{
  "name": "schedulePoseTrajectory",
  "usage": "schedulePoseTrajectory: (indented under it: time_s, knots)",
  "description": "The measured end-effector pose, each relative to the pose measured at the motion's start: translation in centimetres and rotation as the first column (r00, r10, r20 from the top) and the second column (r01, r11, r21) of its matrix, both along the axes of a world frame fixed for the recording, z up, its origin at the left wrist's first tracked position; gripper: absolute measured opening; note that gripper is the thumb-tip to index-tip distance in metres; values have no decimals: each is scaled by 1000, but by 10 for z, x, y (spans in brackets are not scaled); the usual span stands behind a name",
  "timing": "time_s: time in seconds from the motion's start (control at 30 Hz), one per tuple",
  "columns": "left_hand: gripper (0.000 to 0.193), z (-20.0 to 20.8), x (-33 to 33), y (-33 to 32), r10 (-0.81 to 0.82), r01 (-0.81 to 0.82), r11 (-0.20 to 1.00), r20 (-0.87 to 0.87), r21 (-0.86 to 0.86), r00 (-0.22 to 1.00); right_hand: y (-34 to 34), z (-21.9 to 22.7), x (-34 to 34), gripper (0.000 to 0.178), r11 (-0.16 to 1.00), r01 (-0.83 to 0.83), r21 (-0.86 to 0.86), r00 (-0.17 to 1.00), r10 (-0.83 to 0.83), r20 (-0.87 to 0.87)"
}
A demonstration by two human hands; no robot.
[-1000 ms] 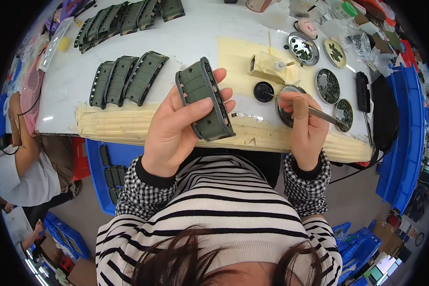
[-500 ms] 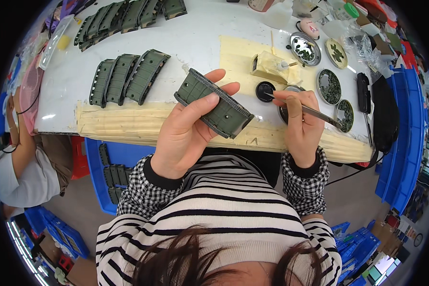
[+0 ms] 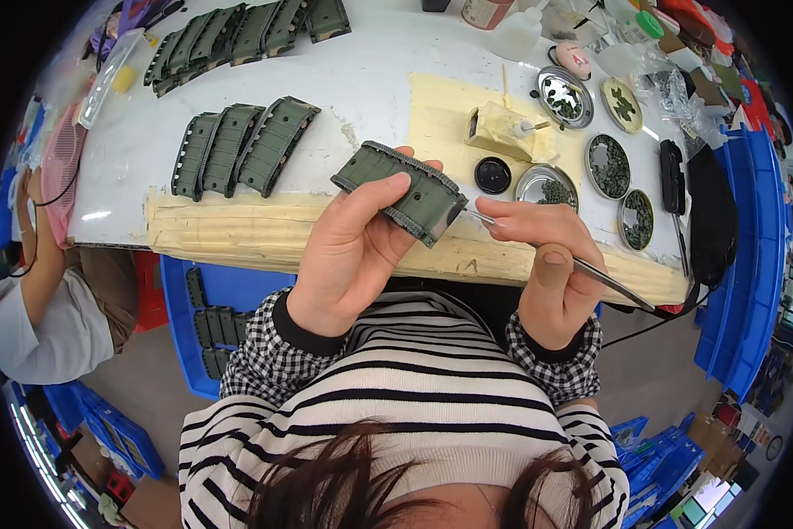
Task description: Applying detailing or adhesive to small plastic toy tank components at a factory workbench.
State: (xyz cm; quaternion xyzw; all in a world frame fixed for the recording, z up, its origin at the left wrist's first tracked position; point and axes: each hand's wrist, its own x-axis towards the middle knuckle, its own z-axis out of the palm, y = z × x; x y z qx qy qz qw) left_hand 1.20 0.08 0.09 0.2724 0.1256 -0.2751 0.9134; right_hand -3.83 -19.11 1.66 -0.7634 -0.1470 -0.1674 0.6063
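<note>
- green curved panel (image 3: 421, 197), its long edges ridged, sits just above frame center toward 12 o'clock, held in the left hand (image 3: 348, 242).
- right hand (image 3: 551, 280) grips a slim metal tool (image 3: 613, 283), its tip near the panel's 4 o'clock end; contact unclear.
- work appears under way; whether similar panels (image 3: 231, 148) at 10 o'clock are finished, cannot tell.
- round dishes (image 3: 529, 187) at 2 o'clock hold granular green bits (image 3: 611, 167).

Bright, even, whitish indoor light. Light strips (image 3: 39, 458) glow lower left. Small glare streak on white tabletop (image 3: 110, 198), left side; glints on steel dish (image 3: 555, 85). Shadows soft, faint. Fisheye: black rounded border, blue rack (image 3: 754, 256) bowed at right. Centre fairly sharp, rim background softer.
</note>
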Motion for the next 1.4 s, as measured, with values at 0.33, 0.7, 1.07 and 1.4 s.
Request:
schedulePoseTrajectory:
  time_s: [0.33, 0.7, 1.07, 1.4]
  knots:
    - [40, 3, -3, -2, -7, 5, 998, 32, 61, 999, 0, -1, 4, 21, 999, -24, -48, 999, 25, 37]
    - [40, 4, -3, -3, -1, -1, 994, 24, 105, 1000, 0, 5, 6, 18, 991, -17, -134, 999, 21, 27]
    - [39, 5, -3, -3, -7, 2, 988, 33, 152, 999, 0, 10, 6, 15, 976, -40, -216, 999, 42, 5]
    - [38, 2, -3, -4, 2, -3, 998, 5, 63, 1000, 0, 11, 4, 17, 972, -40, -230, 999, 42, 2]
